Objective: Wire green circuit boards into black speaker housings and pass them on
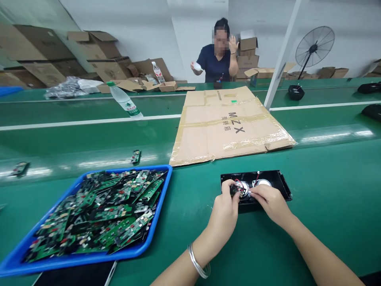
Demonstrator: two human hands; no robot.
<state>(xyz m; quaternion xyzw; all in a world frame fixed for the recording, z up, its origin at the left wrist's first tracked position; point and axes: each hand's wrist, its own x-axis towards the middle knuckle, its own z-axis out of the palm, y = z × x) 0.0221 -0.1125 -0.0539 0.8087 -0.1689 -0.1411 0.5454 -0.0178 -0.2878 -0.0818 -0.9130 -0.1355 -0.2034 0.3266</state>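
On a green workbench, both hands, left hand and right hand, pinch a small circuit board over a black speaker housing, right of a blue tray.

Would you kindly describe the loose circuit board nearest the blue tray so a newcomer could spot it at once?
Start at the blue plastic tray heaped with green circuit boards on the green workbench. Just beyond its far rim, left of the flattened brown cardboard sheet, lies one small green circuit board. Unlike the heaped boards it sits alone on the bare belt, outside the tray.
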